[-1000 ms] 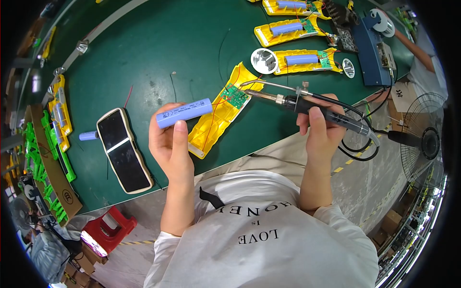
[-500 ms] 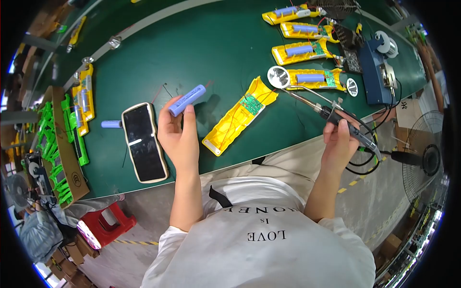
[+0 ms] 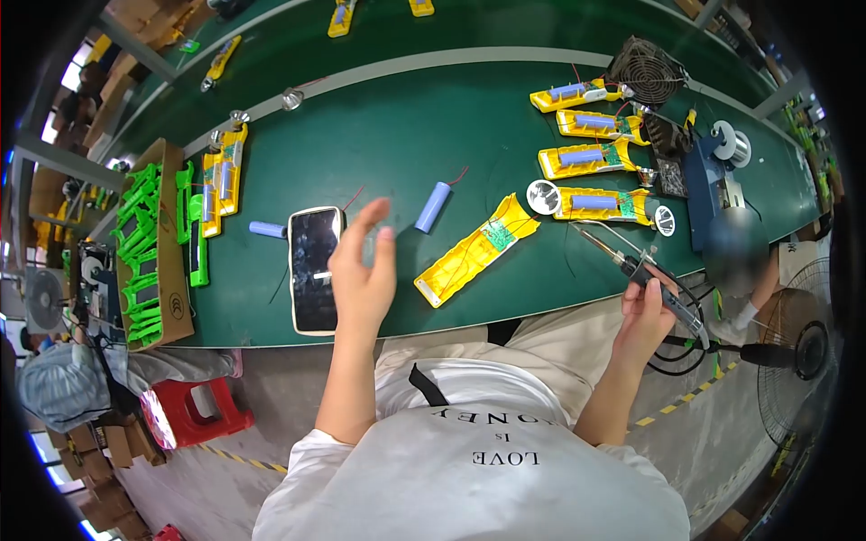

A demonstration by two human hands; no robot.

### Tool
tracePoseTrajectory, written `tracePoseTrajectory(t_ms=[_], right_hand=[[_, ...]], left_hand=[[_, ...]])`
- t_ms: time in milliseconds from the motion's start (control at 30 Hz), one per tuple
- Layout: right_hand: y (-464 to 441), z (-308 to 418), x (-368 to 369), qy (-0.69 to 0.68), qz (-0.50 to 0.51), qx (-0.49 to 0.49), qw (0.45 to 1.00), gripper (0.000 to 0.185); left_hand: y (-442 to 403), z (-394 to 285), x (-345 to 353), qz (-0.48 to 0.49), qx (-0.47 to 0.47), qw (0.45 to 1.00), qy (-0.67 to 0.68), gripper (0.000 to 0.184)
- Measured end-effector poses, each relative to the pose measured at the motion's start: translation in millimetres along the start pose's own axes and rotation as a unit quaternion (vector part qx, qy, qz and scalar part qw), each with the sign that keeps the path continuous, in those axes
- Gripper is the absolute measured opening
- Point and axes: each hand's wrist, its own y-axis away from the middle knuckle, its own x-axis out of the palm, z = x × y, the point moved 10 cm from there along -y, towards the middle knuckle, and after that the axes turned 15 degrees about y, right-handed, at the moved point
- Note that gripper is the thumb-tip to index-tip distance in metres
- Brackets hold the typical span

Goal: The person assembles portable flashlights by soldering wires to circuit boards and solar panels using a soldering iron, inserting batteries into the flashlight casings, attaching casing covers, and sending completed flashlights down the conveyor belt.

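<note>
My left hand (image 3: 363, 275) is held over the right edge of the phone (image 3: 314, 270), fingers apart and holding nothing. To its right a blue cylindrical battery cell (image 3: 434, 206) with a red wire lies on the green table (image 3: 397, 117). Close by is a yellow plastic casing half (image 3: 474, 254) with a small green circuit board (image 3: 498, 235) and thin wires. In my right hand (image 3: 646, 311) is a soldering iron (image 3: 645, 275) with a metal feed tube, its tip pointing up-left toward a round reflector (image 3: 544, 197). Another battery cell (image 3: 267, 229) lies left of the phone.
Several yellow casings with cells (image 3: 582, 159) are lined up at the right, near a small black fan (image 3: 647, 70) and a blue soldering station (image 3: 708, 194). On the left stand a carton of green parts (image 3: 169, 261) and more yellow casings (image 3: 225, 180).
My left hand has let go of the battery cell, which now lies on the table, and its fingers have spread. My right hand still holds the soldering iron. The camera view has shifted.
</note>
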Motion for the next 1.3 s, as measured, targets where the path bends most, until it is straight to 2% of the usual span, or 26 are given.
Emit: tracePoseTrajectory(t_ms=[67,133,200,267,400,500,533,633,767,800,867,1033,1100,1200,1233,1267,1300], right_hand=[[2,-3,-4,0.013,-0.001,0.008,1.0,0.017],[4,-6,-6,-0.002,0.007,0.008,1.0,0.017],[5,-14,-15,-0.005,-0.025,0.035,0.999,0.017],[8,-12,-22,0.004,-0.045,0.03,0.999,0.018],[9,-10,-32,0.004,-0.033,0.007,0.999,0.021],[8,-9,-35,0.018,-0.033,0.012,0.999,0.02],[5,-14,-35,0.024,-0.035,0.008,0.999,0.02],[10,-4,-19,0.026,-0.05,0.016,0.998,0.02],[9,-4,-6,0.03,-0.028,0.015,0.999,0.02],[11,-3,-2,0.03,-0.007,0.012,0.999,0.02],[12,-4,0,0.032,-0.005,0.007,0.999,0.021],[12,-12,-7,0.036,-0.026,0.009,0.999,0.022],[12,-11,-6,0.04,-0.008,0.011,0.999,0.023],[9,-11,-10,0.046,-0.004,0.007,0.999,0.023],[9,-12,-11,0.044,-0.004,0.007,0.999,0.023],[9,-13,-12,0.044,-0.003,0.003,0.999,0.023],[8,-13,-12,0.043,-0.003,0.0,0.999,0.023]], left_hand=[[-5,-12,24,0.067,0.028,0.989,-0.131,0.029],[-11,-10,44,0.075,0.075,0.964,-0.246,0.03],[-19,6,62,0.133,0.004,0.953,-0.273,0.025],[-21,12,71,0.153,0.014,0.934,-0.324,0.018],[-28,-2,40,0.096,0.026,0.945,-0.311,0.014],[-35,-22,-28,0.027,0.04,0.942,-0.332,0.015],[-35,-25,-79,-0.02,0.012,0.937,-0.349,0.015],[-29,-23,-136,0.001,0.043,0.919,-0.392,0.021],[-21,-9,-182,-0.033,0.017,0.919,-0.392,0.024],[-21,-7,-184,-0.034,0.013,0.919,-0.392,0.024],[-17,-17,-192,-0.085,0.069,0.919,-0.378,0.026],[-2,-4,-196,-0.08,0.027,0.958,-0.274,0.029],[-1,-9,-180,-0.03,0.039,0.99,-0.13,0.032],[-9,-11,-172,0.018,0.026,0.994,-0.105,0.036],[-12,-4,-176,0.008,-0.02,0.994,-0.111,0.034],[-15,-2,-179,0.007,-0.018,0.993,-0.113,0.034],[-19,-6,-179,0.017,0.027,0.966,-0.258,0.032]])
